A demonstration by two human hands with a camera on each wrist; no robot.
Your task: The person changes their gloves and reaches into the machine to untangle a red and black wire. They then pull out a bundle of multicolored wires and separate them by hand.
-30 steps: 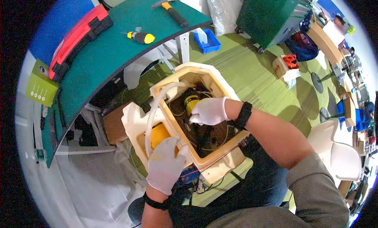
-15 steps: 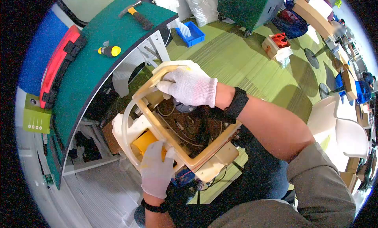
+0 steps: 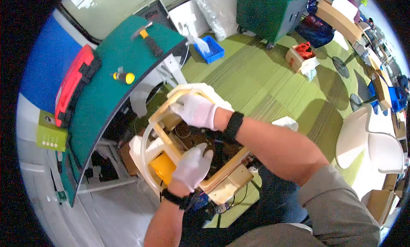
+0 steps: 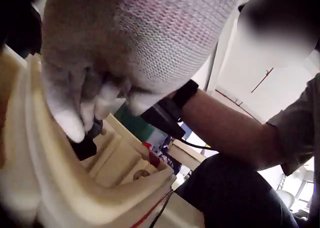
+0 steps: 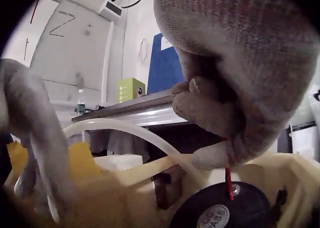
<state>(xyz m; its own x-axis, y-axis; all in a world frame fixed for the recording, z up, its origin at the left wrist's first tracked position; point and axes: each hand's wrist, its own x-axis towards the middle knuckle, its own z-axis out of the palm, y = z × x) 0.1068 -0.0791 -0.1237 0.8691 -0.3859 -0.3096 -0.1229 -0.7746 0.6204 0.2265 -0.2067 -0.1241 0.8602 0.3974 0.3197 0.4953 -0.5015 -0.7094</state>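
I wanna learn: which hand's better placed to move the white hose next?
Probably the right hand: it's near the upper part of the white hose; the left hand points away from it.

hammer (image 3: 151,44), blue tray (image 3: 215,56), white chair (image 3: 354,136)

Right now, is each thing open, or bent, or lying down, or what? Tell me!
Cream housing: open on top
Pale hose: bent in an arch
Black round part: inside the housing, sticker showing
Left hand: loosely open, over the housing
Right hand: curled; can't tell if it's holding anything
Hammer: lying on the green table
Screwdriver: lying on it too
Blue tray: on the floor, open on top
Bottle: upright
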